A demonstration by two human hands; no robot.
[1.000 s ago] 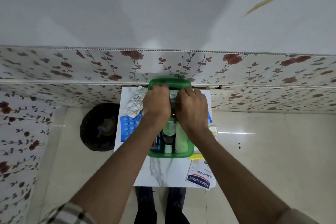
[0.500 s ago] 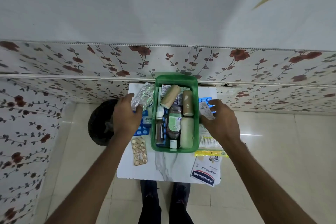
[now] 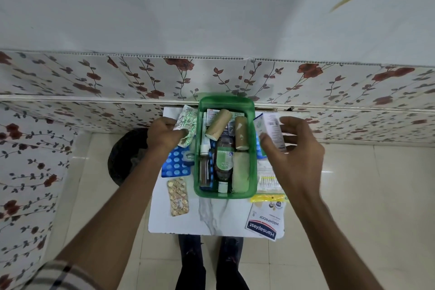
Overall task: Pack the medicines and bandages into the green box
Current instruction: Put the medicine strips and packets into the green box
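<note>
The green box [image 3: 201, 186] stands on a small white table [image 3: 211, 216] and holds tan bandage rolls [image 3: 217, 126], a green-labelled bottle [image 3: 224, 160] and a brown bottle [image 3: 204, 169]. Left of the box, my left hand [image 3: 163, 135] grips a silver-green blister strip [image 3: 187, 120]. To the box's right, my right hand [image 3: 294, 148] is lifted and holds a small white medicine carton [image 3: 270, 128]. On the table lie a blue blister pack [image 3: 175, 163], a gold pill strip [image 3: 178, 196], a Hansaplast pack [image 3: 264, 221] and a yellow-topped packet [image 3: 268, 198].
A floral-tiled wall [image 3: 235, 77] rises directly behind the table. On the tiled floor to the left sits a dark round bin [image 3: 127, 155]. My legs [image 3: 211, 263] show below the table's near edge. A white sheet with printed yellow marks [image 3: 268, 180] lies right of the box.
Both hands left the inside of the box and moved apart. The left one took hold of the silver-green strip, the right one picked up the white carton and lifted it.
</note>
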